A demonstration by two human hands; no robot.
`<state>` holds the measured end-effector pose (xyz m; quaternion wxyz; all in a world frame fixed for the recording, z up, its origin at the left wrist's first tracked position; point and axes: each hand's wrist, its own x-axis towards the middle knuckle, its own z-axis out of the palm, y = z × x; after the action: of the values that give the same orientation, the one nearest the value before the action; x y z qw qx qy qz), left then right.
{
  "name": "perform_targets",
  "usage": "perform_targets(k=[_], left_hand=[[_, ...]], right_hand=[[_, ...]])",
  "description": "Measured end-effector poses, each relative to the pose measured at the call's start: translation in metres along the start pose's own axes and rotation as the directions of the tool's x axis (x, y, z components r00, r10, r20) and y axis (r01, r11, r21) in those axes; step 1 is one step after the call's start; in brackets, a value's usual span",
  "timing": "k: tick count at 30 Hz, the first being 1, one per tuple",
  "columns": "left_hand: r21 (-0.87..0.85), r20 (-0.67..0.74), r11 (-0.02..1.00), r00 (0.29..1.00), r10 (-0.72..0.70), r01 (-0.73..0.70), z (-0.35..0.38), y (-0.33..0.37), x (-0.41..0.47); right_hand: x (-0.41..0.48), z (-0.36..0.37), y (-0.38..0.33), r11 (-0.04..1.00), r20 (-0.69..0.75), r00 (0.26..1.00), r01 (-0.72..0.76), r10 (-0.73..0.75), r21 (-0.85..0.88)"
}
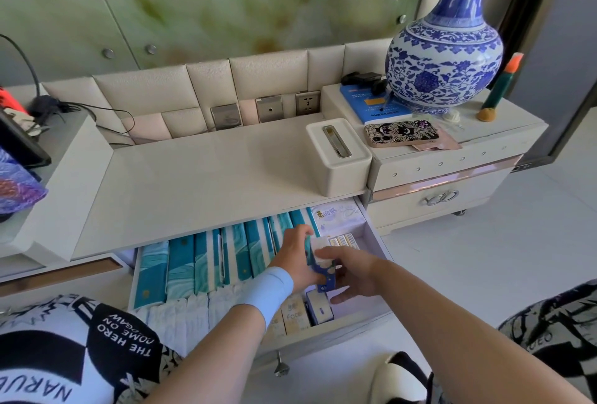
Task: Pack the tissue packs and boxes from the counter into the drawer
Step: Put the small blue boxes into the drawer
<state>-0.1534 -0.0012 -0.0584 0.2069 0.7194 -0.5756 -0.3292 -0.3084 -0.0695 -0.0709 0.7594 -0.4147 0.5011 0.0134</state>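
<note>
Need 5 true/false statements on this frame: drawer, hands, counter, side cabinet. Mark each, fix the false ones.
1. The drawer is open. True.
2. The left hand and the right hand both hold a small blue pack over the drawer. True.
3. The teal packs lie on the counter. False: they stand on edge in a row inside the drawer.
4. The vase stands on the floor. False: it stands on the side cabinet at the right.
5. A white tissue box sits at the right end of the counter. True.
</note>
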Motion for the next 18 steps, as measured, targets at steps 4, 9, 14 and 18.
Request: perform_targets(k=[4, 9, 14, 18], left_hand=[[0.287, 0.181, 0.953, 0.972, -0.148, 0.092, -0.006, -0.009, 0.002], [0.413, 0.428, 0.911, 0.883, -0.195, 0.001, 0.01, -0.009, -0.005], [0.415, 0.464, 0.91, 0.863, -0.199, -0.014, 0.007, -0.015, -0.006], [0.42, 0.479, 0.907, 0.852, -0.209, -0.014, 0.01, -0.018, -0.008]], right_hand=[[-0.006, -0.016, 0.001, 0.984, -0.03, 0.999, -0.009, 0.014, 0.18], [0.001, -0.016, 0.016, 0.998, -0.097, 0.995, -0.004, 0.011, 0.069], [0.012, -0.009, 0.021, 0.995, -0.093, 0.994, -0.064, 0.056, -0.078], [0.022, 0.002, 0.025, 0.996, -0.047, 0.996, -0.08, 0.082, 0.046]])
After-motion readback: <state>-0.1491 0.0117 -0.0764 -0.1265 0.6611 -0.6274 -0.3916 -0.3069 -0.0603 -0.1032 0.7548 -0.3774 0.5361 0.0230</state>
